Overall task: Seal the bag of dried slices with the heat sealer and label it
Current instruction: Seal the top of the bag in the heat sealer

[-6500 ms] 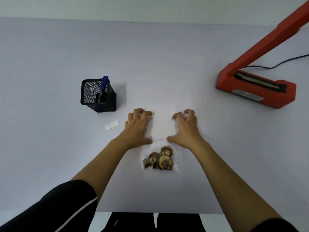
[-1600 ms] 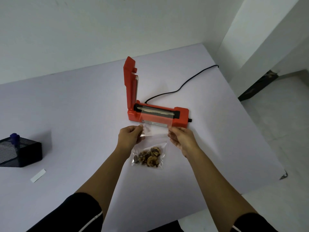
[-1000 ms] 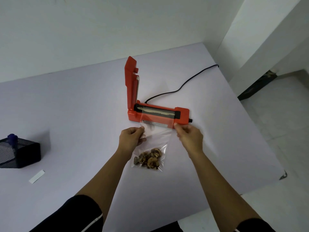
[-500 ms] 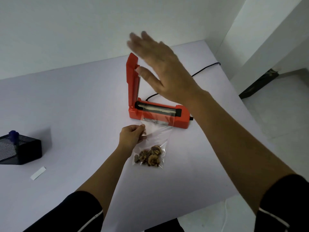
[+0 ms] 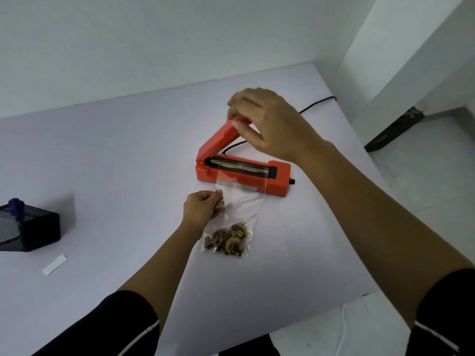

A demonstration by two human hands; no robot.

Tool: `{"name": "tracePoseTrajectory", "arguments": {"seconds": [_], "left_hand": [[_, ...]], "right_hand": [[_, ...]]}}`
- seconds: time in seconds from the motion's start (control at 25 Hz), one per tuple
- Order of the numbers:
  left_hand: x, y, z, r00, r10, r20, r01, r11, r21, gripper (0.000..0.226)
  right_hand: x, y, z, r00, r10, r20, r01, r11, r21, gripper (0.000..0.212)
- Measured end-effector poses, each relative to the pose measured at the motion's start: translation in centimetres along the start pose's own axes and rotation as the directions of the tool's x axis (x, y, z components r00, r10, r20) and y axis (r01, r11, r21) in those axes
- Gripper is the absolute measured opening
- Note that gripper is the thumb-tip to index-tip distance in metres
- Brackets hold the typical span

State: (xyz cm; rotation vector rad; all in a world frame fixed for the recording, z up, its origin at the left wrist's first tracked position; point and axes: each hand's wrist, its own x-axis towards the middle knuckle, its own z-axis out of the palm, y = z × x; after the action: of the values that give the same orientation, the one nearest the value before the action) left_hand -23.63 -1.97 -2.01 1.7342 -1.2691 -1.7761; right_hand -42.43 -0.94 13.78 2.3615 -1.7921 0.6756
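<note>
Pinching the left edge of a clear, glossy plastic bag (image 5: 244,204) between thumb and fingers, a person's left hand (image 5: 203,210) steadies it on the pale lilac desk (image 5: 128,150), with brown, wrinkled dried slices (image 5: 228,242) heaped at the near, closed end. Off to the left, untouched, lie a white paper label strip (image 5: 54,264) and a black mesh pen holder (image 5: 30,232) with a blue pen (image 5: 15,202) in it. The bag's long axis runs away from the person, crosswise to the boxy orange plastic heat sealer (image 5: 279,185) just beyond, and its open mouth lies over the sealer's black sealing strip (image 5: 241,167). Higher and farther, well apart from the left, the right hand (image 5: 267,124) curls its fingers over the free end of the sealer's hinged orange arm (image 5: 218,141), which slants up from the left end and is not yet closed on the film. Closing it cleanly looks to depend on the mouth lying flat and square beneath that arm. A black power cord (image 5: 318,104) trails off behind.
</note>
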Motion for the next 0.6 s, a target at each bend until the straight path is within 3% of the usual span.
{"name": "tracePoseTrajectory", "arguments": {"seconds": [0.32,0.6], "left_hand": [[0.2,0.0,0.0,1.000,-0.001,-0.005,0.001,1.000,0.000,0.019],[0.5,-0.5,0.0,1.000,0.003,0.002,-0.003,1.000,-0.012,0.019]], "right_hand": [[-6.9,2.7,2.9,0.917,0.312,0.246,-0.299,0.950,-0.092,0.053],[-10.6,4.2,6.3,0.800,0.430,0.418,-0.426,0.898,-0.109,0.051]]}}
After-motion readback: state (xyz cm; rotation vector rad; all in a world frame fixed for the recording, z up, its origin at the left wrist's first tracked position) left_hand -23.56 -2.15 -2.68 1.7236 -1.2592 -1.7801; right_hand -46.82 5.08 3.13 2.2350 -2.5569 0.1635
